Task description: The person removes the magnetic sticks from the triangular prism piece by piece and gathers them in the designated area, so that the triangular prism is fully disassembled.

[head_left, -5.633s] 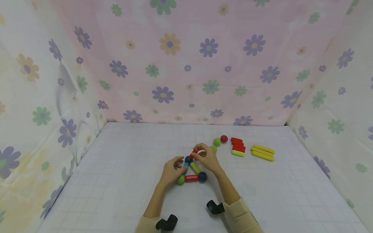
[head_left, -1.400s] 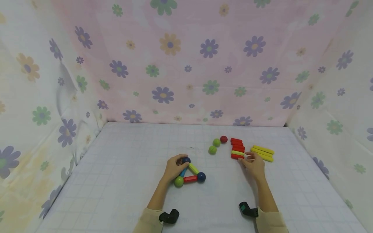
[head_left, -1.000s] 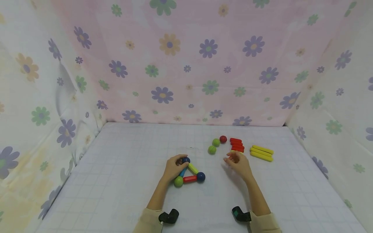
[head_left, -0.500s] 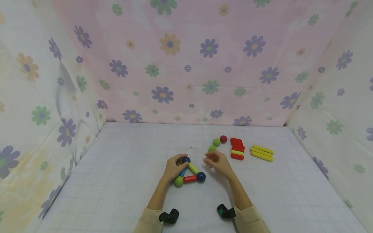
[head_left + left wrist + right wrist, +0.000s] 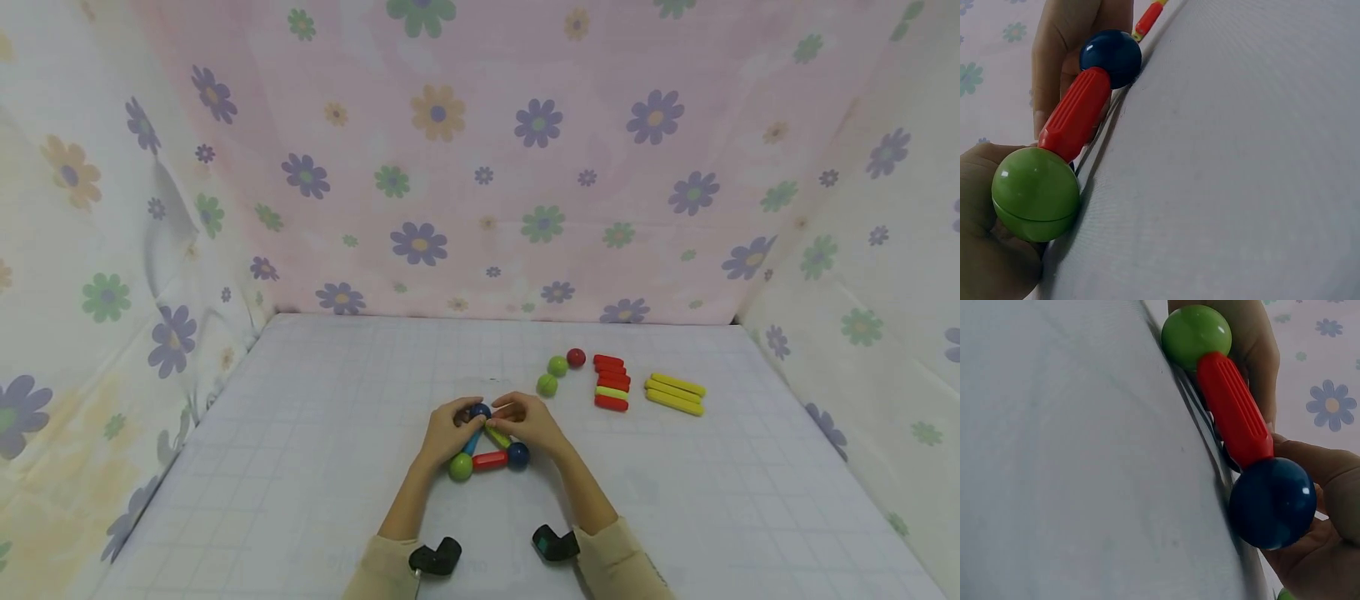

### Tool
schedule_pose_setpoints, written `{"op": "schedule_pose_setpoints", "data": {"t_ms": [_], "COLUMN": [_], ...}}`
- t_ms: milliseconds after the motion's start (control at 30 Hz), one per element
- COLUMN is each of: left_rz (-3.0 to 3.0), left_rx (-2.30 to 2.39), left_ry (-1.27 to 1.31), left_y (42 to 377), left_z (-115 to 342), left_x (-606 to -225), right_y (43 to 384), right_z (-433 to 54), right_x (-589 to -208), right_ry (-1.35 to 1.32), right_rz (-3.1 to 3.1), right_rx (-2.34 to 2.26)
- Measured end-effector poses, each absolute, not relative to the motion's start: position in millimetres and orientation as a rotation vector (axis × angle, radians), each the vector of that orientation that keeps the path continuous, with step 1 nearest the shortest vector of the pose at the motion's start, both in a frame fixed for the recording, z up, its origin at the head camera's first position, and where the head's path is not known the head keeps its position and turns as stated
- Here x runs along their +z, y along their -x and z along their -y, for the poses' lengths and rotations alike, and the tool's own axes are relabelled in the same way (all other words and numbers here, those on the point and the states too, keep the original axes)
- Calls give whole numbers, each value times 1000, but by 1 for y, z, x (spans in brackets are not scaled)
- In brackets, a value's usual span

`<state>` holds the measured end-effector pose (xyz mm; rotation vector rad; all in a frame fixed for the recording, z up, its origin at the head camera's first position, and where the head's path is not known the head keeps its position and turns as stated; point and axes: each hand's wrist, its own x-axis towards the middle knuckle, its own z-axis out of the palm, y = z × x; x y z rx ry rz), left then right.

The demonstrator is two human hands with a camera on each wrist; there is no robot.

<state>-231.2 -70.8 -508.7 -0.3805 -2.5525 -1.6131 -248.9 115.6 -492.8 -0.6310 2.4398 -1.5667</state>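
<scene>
A triangle of rods and balls lies on the table. Its lower side is a red ridged rod (image 5: pixel 1235 406) between a green ball (image 5: pixel 1036 194) and a dark blue ball (image 5: pixel 1274 503). A blue rod (image 5: pixel 471 445) forms the left side, a yellow-green rod (image 5: pixel 498 436) the right. At the top, my left hand (image 5: pixel 444 433) holds another dark blue ball (image 5: pixel 480 410) between thumb and fingers. My right hand (image 5: pixel 528 419) has its bent fingertips right at that ball, the thumb overlapping the yellow-green rod's upper end; I cannot tell whether it pinches either.
Two loose green balls (image 5: pixel 557 366) and a red ball (image 5: pixel 576 357) lie behind the right hand. Beside them is a row of several short red rods (image 5: pixel 611 403) with one yellow-green rod (image 5: pixel 612 392) among them. Three long yellow rods (image 5: pixel 675 403) lie farther right.
A red rod, earlier in the right hand at the top ball, now lies in the right-hand row. The right hand has come back left to the triangle. The left hand stays at the top ball.
</scene>
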Motion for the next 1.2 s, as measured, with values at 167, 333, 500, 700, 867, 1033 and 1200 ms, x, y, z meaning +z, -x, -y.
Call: {"op": "schedule_pose_setpoints", "data": {"t_ms": [167, 333, 500, 700, 867, 1033, 1200], "left_rz": [2541, 2549, 2565, 2554, 2546, 2568, 2570], "left_rx": [-1616, -1617, -1617, -1617, -1615, -1609, -1608], "left_ry": [382, 367, 375, 405, 390, 353, 349], "left_y": [232, 231, 231, 231, 232, 232, 231], "left_z": [71, 72, 72, 72, 71, 71, 71], "left_x": [-510, -509, -509, -509, -509, -510, -510], "right_y": [249, 248, 246, 246, 248, 240, 250], "right_z": [-110, -106, -103, -106, -113, -115, -123], "right_x": [-493, -489, -487, -488, -491, -475, -490], "right_ry": [617, 600, 541, 475, 443, 404, 404], "right_rz": [-2479, -2495, -2538, -2503, -2381, -2292, -2263], "right_rx": [-1506, -1467, -1463, -1507, -1609, -1651, -1657]}}
